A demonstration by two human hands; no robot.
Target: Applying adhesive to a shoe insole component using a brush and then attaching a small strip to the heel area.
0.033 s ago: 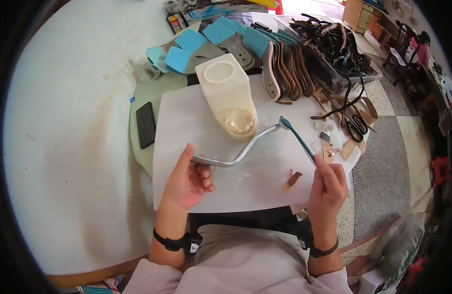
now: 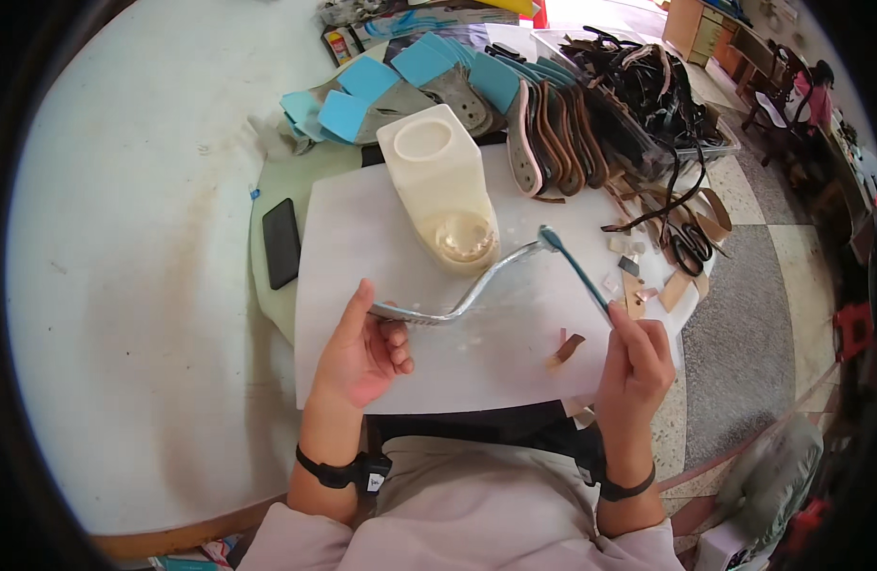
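My left hand (image 2: 360, 354) grips the near end of a long, curved silvery-grey strip (image 2: 477, 285), held above a white sheet (image 2: 362, 228). My right hand (image 2: 636, 357) pinches a thin teal brush (image 2: 576, 269) by its lower end. The brush's tip meets the far end of the strip. Just behind the strip stands a cream plastic jug (image 2: 437, 171) with its top cut open and a round clear tub (image 2: 464, 238) at its front. A small brown leather scrap (image 2: 569, 348) lies on the sheet between my hands.
A black phone (image 2: 282, 243) lies left of the sheet. Behind are blue and grey insoles (image 2: 400, 81), brown soles on edge (image 2: 553, 143) and a tray of black straps (image 2: 638, 81). Scissors (image 2: 688, 252) and small leather pieces lie at the right table edge.
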